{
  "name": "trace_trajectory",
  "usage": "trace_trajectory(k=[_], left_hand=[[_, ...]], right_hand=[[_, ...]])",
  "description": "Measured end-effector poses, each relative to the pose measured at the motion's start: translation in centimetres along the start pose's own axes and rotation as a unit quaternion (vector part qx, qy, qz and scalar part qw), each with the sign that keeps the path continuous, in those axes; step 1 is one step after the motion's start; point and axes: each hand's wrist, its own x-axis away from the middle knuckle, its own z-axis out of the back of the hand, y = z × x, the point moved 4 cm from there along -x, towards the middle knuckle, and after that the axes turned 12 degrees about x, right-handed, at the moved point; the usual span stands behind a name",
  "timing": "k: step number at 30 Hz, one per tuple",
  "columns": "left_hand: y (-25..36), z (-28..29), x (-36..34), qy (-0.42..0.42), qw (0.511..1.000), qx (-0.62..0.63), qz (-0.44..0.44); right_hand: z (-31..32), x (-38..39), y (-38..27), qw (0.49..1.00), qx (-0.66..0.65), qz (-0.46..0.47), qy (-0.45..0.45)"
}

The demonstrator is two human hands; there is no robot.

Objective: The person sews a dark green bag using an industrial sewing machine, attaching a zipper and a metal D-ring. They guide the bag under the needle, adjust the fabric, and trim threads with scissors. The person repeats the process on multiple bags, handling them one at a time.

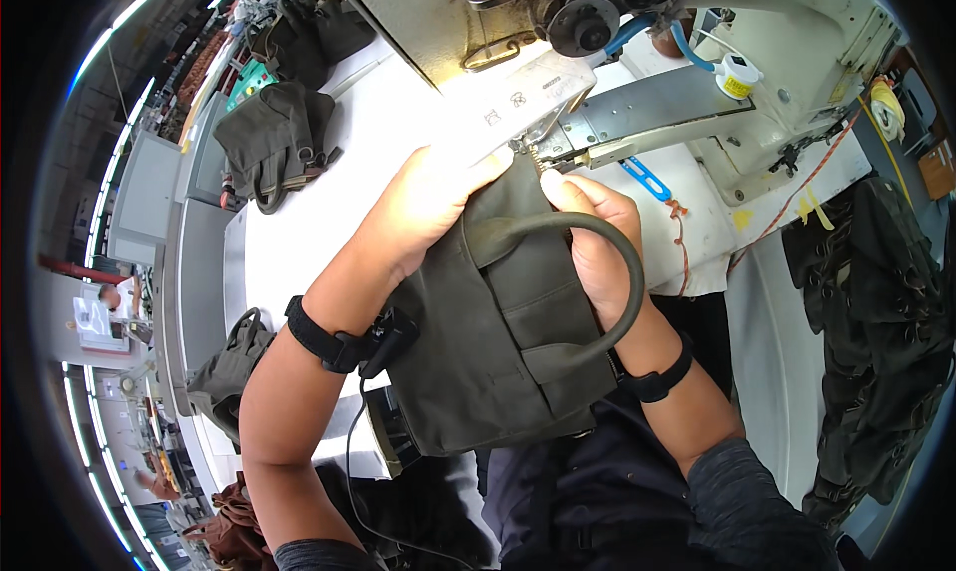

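Note:
A dark olive fabric bag (453,362) with a rounded carry handle (634,282) lies across my lap and up to the sewing machine's arm (657,103). Its top edge, with what looks like a strip of zipper teeth (536,157), sits right at the presser foot (525,143). My left hand (428,198) is closed on the bag's left upper edge, thumb near the foot. On the other side, my right hand (602,237) pinches the edge close to the teeth, and its fingers go partly out of sight behind the bag and handle.
The machine's head (558,23) hangs just above my hands. Blue tweezers (647,179) lie on the white table right of the arm. Another olive bag (276,138) rests at the far left, and more dark bags (876,332) hang at the right. A cable runs from my left wrist strap (324,337).

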Motion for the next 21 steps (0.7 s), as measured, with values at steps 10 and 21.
trace_trajectory(k=[10,21], left_hand=[[-1.1,1.6,-1.8,-0.061,0.998,0.006,-0.029],[-1.5,1.5,-1.5,-0.085,0.992,0.084,0.042]], right_hand=[[-1.2,0.3,-2.0,0.999,-0.013,-0.042,0.025],[-0.6,-0.6,-3.4,0.992,0.123,0.020,0.021]])
